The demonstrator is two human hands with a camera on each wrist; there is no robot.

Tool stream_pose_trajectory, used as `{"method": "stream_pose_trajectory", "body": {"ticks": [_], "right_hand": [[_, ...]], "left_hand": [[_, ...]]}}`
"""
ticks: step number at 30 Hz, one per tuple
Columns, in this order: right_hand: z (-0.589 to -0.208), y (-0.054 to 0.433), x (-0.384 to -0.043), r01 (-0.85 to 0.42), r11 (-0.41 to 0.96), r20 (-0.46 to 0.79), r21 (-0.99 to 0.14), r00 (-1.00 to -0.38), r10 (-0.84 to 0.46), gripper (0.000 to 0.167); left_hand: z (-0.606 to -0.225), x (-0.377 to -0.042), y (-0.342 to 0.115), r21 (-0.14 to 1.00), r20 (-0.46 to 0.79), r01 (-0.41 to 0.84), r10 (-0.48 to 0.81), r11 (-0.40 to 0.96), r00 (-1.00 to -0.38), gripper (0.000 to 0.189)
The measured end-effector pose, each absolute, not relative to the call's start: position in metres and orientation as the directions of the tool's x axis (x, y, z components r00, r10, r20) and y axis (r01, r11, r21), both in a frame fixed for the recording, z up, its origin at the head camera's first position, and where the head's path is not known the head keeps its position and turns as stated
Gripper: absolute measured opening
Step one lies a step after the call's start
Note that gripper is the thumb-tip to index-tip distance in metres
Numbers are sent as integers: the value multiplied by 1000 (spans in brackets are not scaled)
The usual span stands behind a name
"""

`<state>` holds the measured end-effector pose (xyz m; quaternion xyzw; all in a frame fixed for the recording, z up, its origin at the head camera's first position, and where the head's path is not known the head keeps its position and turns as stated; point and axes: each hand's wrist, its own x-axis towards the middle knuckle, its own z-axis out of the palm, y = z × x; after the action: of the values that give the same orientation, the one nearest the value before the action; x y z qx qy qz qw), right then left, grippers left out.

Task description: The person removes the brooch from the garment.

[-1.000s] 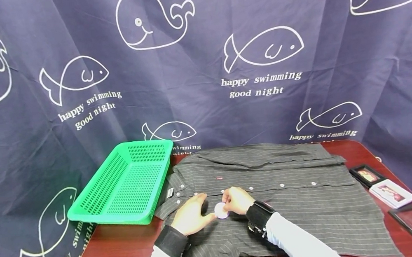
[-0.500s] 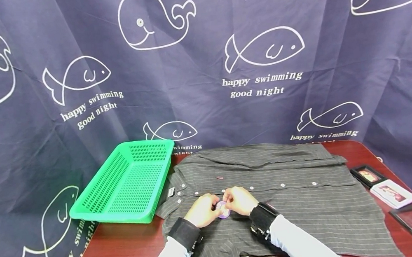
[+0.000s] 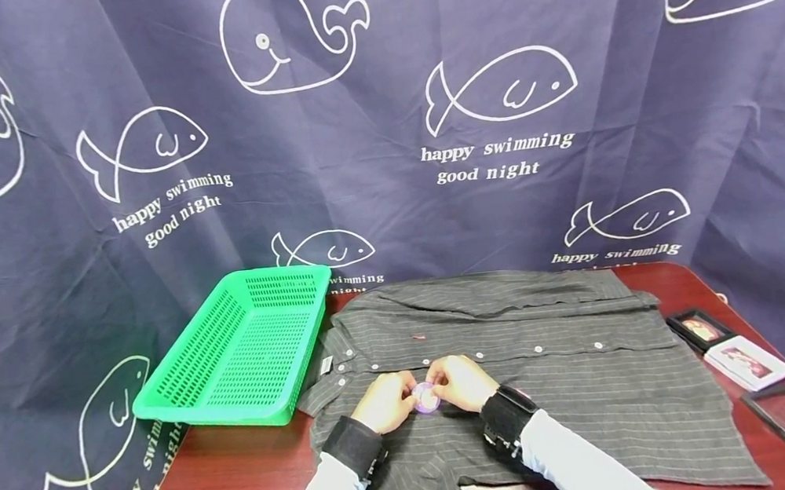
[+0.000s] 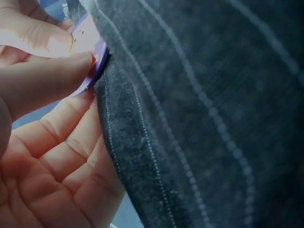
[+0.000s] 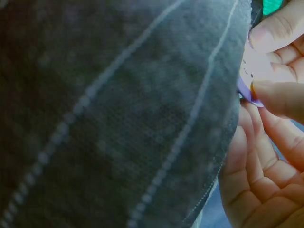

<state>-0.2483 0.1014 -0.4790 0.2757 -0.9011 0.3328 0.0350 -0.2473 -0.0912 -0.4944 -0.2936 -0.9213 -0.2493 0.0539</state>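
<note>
Left hand (image 3: pixel 384 403) now nearer right hand (image 3: pixel 461 383), both in pinches on round purple-rimmed disc (image 3: pixel 427 398) over pinstriped shirt (image 3: pixel 592 399)

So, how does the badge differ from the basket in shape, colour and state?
Shape: the badge is small and round, the basket large and rectangular. Colour: the badge has a pale face and purple rim, the basket is green. State: the left hand and right hand pinch the badge, while neither touches the basket. Both have a coloured rim.
</note>
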Motion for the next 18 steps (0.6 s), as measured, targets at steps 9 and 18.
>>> {"method": "stream_pose_trajectory", "body": {"ticks": [9, 18], "right_hand": [[-471, 100, -245, -554, 640, 273, -533, -828, -490, 10], [-468, 99, -238, -644, 639, 375, -420, -764, -524, 16]], "left_hand": [[-490, -244, -91, 413, 290, 572, 493, 709, -821, 15], [-488, -240, -91, 347, 364, 634, 524, 691, -770, 21]]}}
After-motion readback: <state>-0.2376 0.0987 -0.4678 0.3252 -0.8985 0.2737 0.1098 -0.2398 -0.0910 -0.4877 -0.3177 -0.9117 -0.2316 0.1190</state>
